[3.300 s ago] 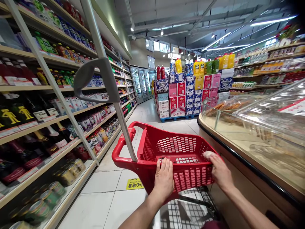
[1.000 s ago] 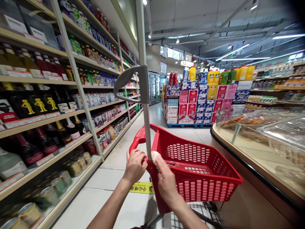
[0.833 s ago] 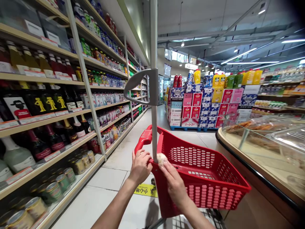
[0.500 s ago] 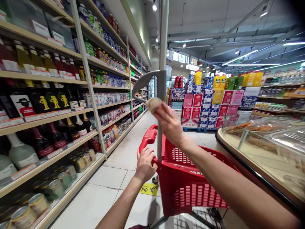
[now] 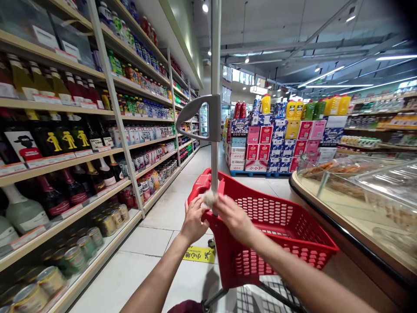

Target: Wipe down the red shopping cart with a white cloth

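Down at 6 o'clock from the centre of the view, the left hand is resting by the handle corner of a red cart, fingers bent and thumb spread apart; how tightly it's gripping, I can't tell. At 5 o'clock the right hand is pinching a pale wad with its fingertips, and that wad is sitting at 6 o'clock, close to the left fingertips and low on the upright pole. The pole is rising towards 12, carrying a grey looped grip. The cart's perforated basket is stretching out to 4 o'clock, while a yellow floor sticker is showing at 6, beside its wheel. Bottles and cans are filling the shelving at 9 o'clock; a glass-sided counter is curving round at 4. Farther off, at 3, stacked cartons are standing on a blue pallet, large bottles topping them.
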Motion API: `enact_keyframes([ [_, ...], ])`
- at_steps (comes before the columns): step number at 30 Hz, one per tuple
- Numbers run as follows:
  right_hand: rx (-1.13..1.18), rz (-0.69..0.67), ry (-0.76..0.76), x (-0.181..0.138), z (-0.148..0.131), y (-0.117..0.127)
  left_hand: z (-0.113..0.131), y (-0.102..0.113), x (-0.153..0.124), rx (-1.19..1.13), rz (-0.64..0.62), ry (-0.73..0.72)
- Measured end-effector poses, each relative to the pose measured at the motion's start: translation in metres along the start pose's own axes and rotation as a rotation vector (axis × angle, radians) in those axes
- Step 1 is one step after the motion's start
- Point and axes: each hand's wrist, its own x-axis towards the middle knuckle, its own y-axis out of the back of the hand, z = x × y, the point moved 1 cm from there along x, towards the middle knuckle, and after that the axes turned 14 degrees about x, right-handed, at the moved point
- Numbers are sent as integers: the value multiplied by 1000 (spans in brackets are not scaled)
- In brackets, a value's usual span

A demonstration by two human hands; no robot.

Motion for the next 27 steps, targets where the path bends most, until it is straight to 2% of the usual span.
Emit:
enact_keyframes([
  [3, 12, -70, -83, -81, -28, -43, -3, 0, 1, -13, -25, -7],
  [5, 17, -37, -89, -122, -44, -58, -4, 0, 1, -19, -31, -14],
  [6, 21, -8, -98, -133, -49, -59, -5, -1, 2, -20, -33, -17],
  [8, 24, 49, -138, -134, -51, -52, -5, -2, 3, -20, -36, -30],
  [11, 13, 114, -246, -110, -41, -37, -4, -3, 6, -10, -25, -50],
  [13, -5, 153, -302, -103, -36, -37, -5, -3, 7, 9, -13, -59],
  [16, -39, 138, -348, -126, -41, -50, -5, -1, 5, 66, 6, -81],
  [18, -48, 111, -361, -150, -44, -52, -1, 1, 0, 109, 75, -80],
  [21, -103, 139, -383, -167, -34, -32, 21, -1, -8, 128, 271, -69],
  [22, -131, 162, -405, -168, -28, -23, 33, -4, -9, 117, 298, -105],
  [24, -194, 190, -447, -170, -17, -11, 59, -15, -9, 94, 231, -219],
  [27, -221, 99, -502, -190, -16, -9, 90, -38, -6, 126, 6, -296],
])
